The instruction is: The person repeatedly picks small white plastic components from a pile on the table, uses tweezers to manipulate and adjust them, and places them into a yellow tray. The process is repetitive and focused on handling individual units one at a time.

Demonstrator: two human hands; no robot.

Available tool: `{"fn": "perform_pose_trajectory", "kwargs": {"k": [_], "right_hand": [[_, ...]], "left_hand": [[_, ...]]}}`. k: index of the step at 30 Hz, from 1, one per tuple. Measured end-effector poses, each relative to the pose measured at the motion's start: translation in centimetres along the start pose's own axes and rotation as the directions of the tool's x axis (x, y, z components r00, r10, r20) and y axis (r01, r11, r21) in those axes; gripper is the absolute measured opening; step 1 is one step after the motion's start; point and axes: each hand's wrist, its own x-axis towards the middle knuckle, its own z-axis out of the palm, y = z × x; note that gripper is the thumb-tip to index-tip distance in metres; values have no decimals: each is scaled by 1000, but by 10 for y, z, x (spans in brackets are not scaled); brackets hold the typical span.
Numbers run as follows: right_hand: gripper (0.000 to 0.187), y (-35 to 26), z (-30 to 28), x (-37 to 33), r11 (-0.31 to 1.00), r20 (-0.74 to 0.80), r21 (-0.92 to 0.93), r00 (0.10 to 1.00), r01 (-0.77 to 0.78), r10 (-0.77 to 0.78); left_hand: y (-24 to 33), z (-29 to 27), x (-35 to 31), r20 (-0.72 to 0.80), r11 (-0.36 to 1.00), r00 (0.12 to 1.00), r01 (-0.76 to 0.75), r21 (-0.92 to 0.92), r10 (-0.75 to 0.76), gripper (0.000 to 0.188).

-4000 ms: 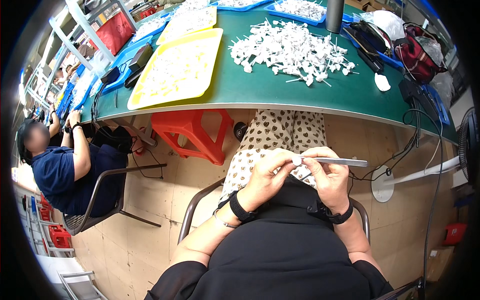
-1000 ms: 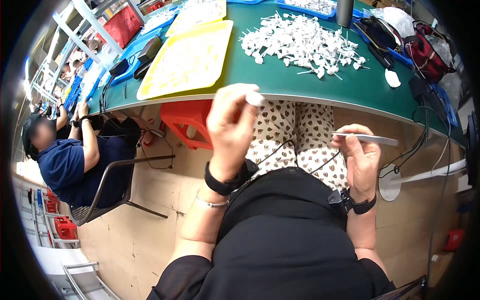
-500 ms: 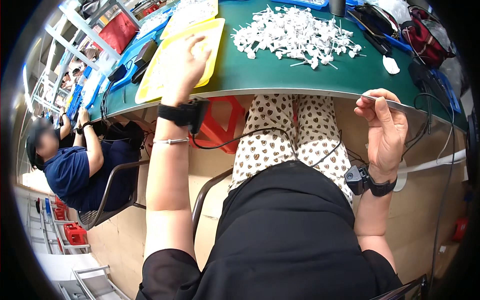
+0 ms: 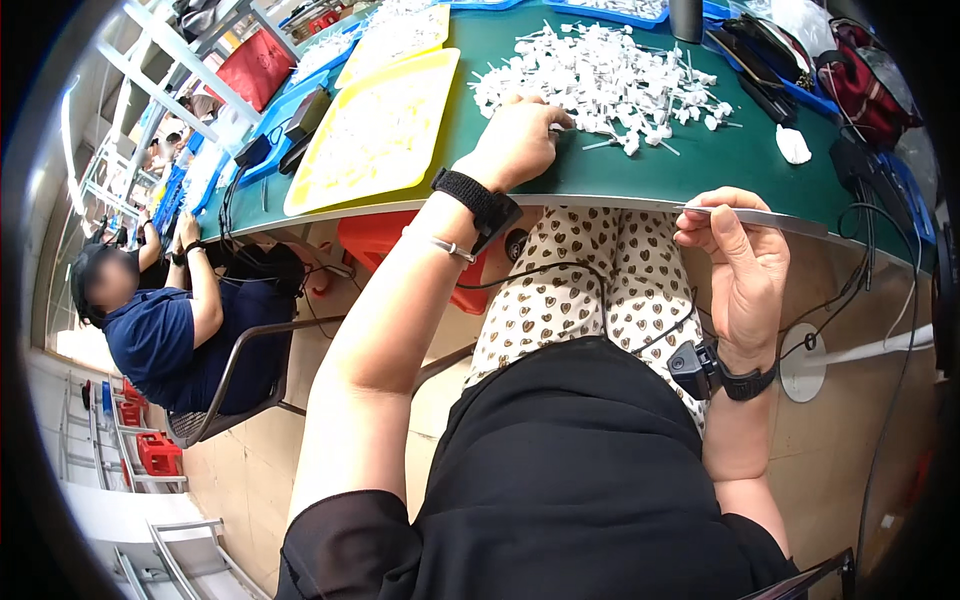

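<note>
Black top [image 4: 570, 470] with short, sheer-looking sleeves [image 4: 350, 545]; cream trousers [image 4: 540, 315] printed with brown hearts; black wrist straps [image 4: 468, 196] — the right with a dark boxy device [image 4: 690, 368] — silvery bracelet [image 4: 436, 243], black cable [image 4: 548, 267].

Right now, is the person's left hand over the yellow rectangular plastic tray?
No, the left hand is at the pile of small white parts, right of the yellow tray.

Red stool [image 4: 372, 238], maroon bag [image 4: 856, 78], white round base [image 4: 803, 380], perhaps a fan's.

1 metal tool [image 4: 762, 216], 2 yel. trays [image 4: 437, 120], 1 wht. pcs. heap [image 4: 615, 85].
</note>
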Motion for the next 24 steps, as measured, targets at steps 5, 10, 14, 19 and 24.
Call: {"fn": "perform_pose_trajectory", "kwargs": {"k": [5, 10, 14, 19, 24], "right_hand": [[16, 11, 9, 3, 998, 22, 47, 999, -43, 42], [14, 24, 10, -8, 984, 28, 108, 990, -139, 137], [16, 30, 12, -18, 963, 58, 185, 980, -197, 190], [17, 55, 12, -32, 918, 71, 258, 953, -302, 294], [17, 69, 14, -46, 866, 92, 314, 921, -389, 380]], "left_hand": [[15, -18, -17, -86, 896, 974, 157, -415, -211, 31], [70, -38, -76, -1, 453, 944, 157, -877, -329, 28], [97, -22, -131, 85, 187, 926, 164, -968, -369, 33], [108, 6, -165, 194, 10, 908, 212, -977, -371, 36], [110, 28, -176, 151, 169, 914, 228, -959, -376, 29]]}}
